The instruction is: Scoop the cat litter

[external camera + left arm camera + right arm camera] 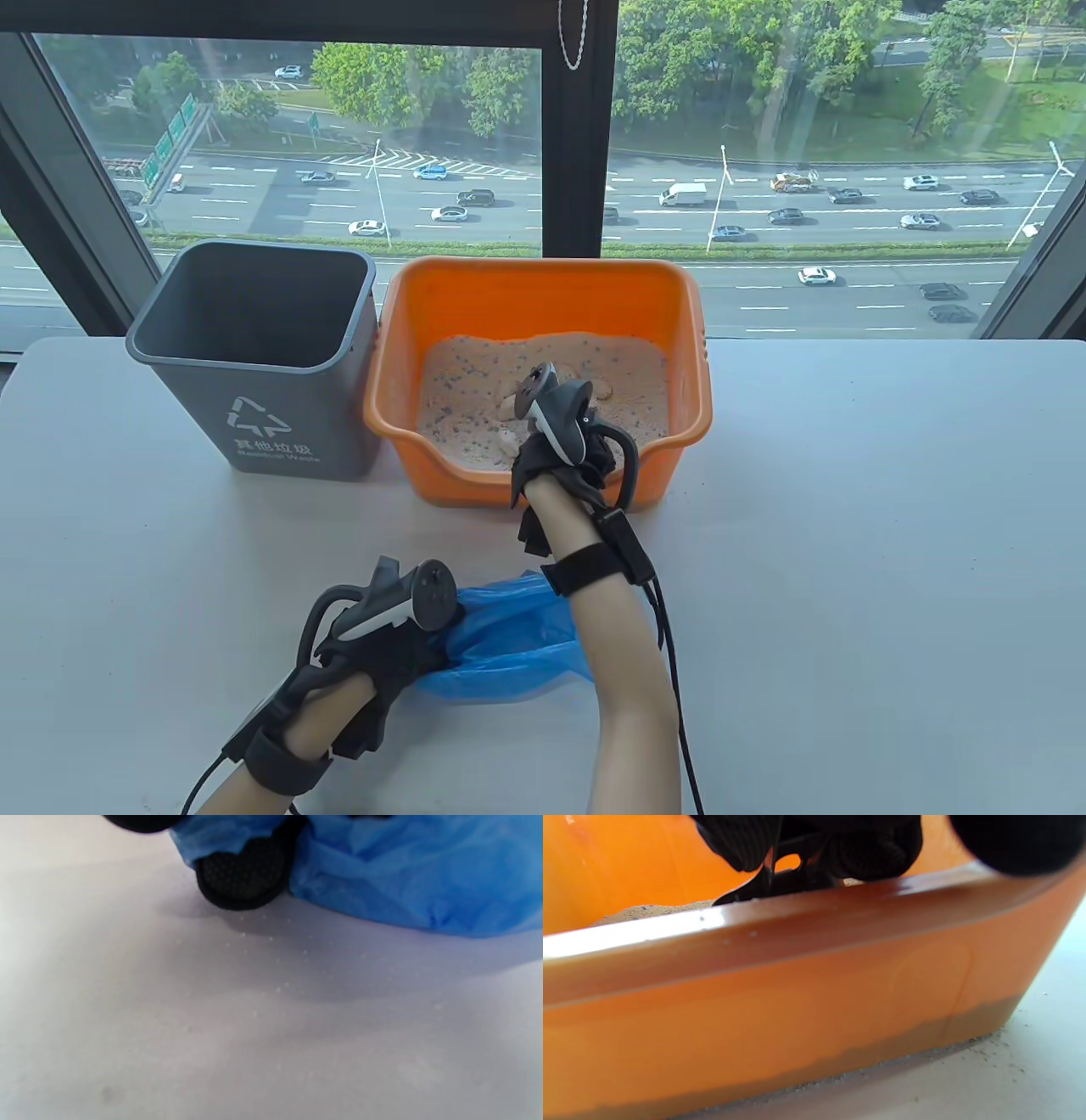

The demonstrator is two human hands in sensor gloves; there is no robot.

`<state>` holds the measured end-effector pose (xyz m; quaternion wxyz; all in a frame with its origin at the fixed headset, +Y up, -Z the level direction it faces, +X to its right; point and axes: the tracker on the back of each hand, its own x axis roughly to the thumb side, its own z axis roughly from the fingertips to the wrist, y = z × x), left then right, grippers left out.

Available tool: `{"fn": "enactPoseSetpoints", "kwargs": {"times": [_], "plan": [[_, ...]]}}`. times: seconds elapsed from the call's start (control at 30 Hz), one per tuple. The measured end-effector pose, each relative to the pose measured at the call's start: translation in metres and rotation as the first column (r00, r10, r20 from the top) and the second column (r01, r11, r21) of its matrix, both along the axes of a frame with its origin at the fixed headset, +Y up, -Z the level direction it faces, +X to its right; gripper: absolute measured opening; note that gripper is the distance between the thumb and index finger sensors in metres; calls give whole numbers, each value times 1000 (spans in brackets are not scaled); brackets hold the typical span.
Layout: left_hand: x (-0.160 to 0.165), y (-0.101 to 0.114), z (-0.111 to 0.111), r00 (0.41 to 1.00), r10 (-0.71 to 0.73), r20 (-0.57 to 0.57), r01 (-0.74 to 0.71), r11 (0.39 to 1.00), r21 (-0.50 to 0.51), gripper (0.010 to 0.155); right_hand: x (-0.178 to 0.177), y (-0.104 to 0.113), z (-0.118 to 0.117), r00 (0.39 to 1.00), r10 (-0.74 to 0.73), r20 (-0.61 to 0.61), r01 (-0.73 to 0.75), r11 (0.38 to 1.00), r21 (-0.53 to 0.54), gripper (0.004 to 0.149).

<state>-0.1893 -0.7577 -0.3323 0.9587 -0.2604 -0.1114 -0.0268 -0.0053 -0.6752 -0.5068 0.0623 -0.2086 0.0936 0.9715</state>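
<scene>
An orange litter box (543,276) holds pale speckled litter (475,373) with light clumps (507,406) in it. My right hand (551,424) reaches over the box's near rim into the litter. In the right wrist view its fingers (874,853) curl around a dark scoop handle (780,885) just behind the rim (797,942); the scoop's head is hidden. My left hand (407,645) rests on the table in front and grips a crumpled blue plastic bag (509,645). In the left wrist view a fingertip (244,878) pinches the bag (403,878).
A grey open waste bin (254,373) stands directly left of the litter box. Both sit at the far edge of the white table (848,552), against the window. Loose litter grains (988,1048) lie on the table along the box's base.
</scene>
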Motion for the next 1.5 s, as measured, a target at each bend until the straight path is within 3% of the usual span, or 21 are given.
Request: {"fn": "enactPoseSetpoints", "kwargs": {"times": [0.17, 0.3, 0.4, 0.47, 0.6, 0.67, 0.7, 0.77, 0.87, 0.93, 1.03, 1.13, 1.23, 1.3, 1.4, 1.5], "plan": [[-1, 0, -1, 1000, 5, -2, -5, 1000, -4, 64, 1, -11, -23, 999, -39, 8, 38, 998, 51, 59], [-1, 0, -1, 1000, 9, -3, -9, 1000, -9, 64, 4, -5, -10, 998, -61, 7, 60, 987, 152, 58], [-1, 0, -1, 1000, 9, -3, -9, 1000, -9, 64, 3, 7, 3, 998, -63, 3, 58, 943, 328, 58], [-1, 0, -1, 1000, 7, -2, -7, 1000, -7, 64, -1, 13, 8, 988, -51, -144, 90, 957, 276, 58], [-1, 0, -1, 1000, 4, -1, -4, 1000, -5, 64, -2, 22, 21, 995, -6, -104, 47, 919, 393, 58], [-1, 0, -1, 1000, 2, 0, -2, 1000, -3, 64, -1, 22, 22, 983, -32, -182, 90, 944, 316, 58], [-1, 0, -1, 1000, 1, 1, -1, 1000, -3, 64, 1, 23, 25, 988, -50, -149, 95, 944, 316, 58], [-1, 0, -1, 1000, 1, 1, -1, 1000, -2, 64, 5, 24, 30, 996, -31, -87, 65, 909, 413, 58], [-1, 0, -1, 1000, 2, 1, -2, 1000, -3, 63, 8, 25, 34, 986, -18, -165, 72, 941, 331, 57], [-1, 0, -1, 1000, 3, 1, -3, 1000, -4, 63, 10, 28, 40, 996, -20, -85, 54, 905, 422, 58], [-1, 0, -1, 1000, 4, 0, -4, 1000, -5, 64, 11, 30, 40, 980, -15, -199, 84, 936, 343, 57], [-1, 0, -1, 1000, 2, 1, -2, 1000, -3, 64, 14, 34, 48, 990, 61, -130, 5, 891, 453, 57], [-1, 0, -1, 1000, 0, 1, 0, 1000, -2, 64, 19, 34, 46, 971, -41, -234, 122, 931, 344, 57], [-1, 0, -1, 1000, 1, 1, -1, 1000, -2, 64, 23, 34, 50, 988, -28, -150, 92, 894, 438, 57], [-1, 0, -1, 1000, 2, 0, -2, 1000, -3, 64, 27, 33, 51, 979, -22, -201, 95, 928, 361, 57], [-3, -1, -1, 1000, 10, -7, -10, 1000, -11, 64, 30, 33, 54, 980, -16, -197, 100, 902, 421, 56]]}}
